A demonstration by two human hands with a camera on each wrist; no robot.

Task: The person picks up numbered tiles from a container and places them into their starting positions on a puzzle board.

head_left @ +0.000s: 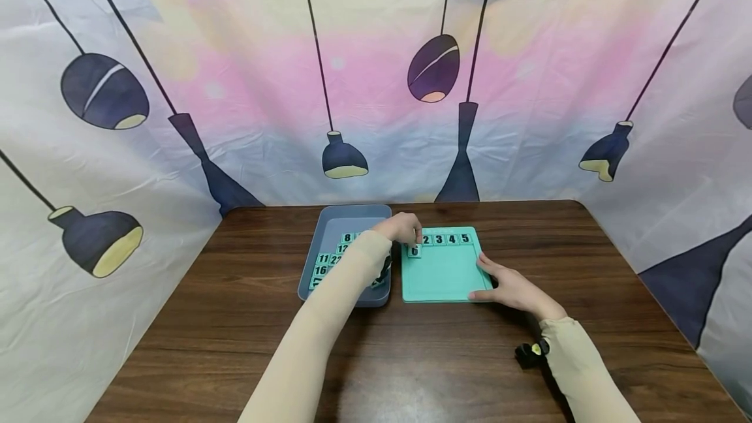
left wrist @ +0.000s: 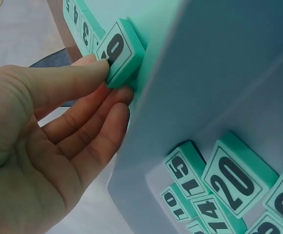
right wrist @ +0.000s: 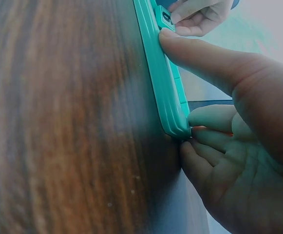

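Observation:
A light green number-puzzle board [head_left: 440, 279] lies on the table, with tiles 2 to 5 [head_left: 452, 239] in a row along its far edge. My left hand [head_left: 402, 228] is over the board's far left corner and hides the start of that row. Its thumb and fingers pinch a square tile marked 6 [left wrist: 119, 51], tilted in the left wrist view, below that row. My right hand [head_left: 512, 287] grips the board at its near right corner. In the right wrist view its thumb [right wrist: 180, 44] lies along one edge, fingertips against the other side.
Left of the board stands a blue-grey tray [head_left: 346, 216] with several loose number tiles, among them tile 20 [left wrist: 231, 178] and tile 15 [left wrist: 182, 170]. My left forearm crosses over it. A patterned curtain [head_left: 388, 149] hangs behind the wooden table [head_left: 247, 318].

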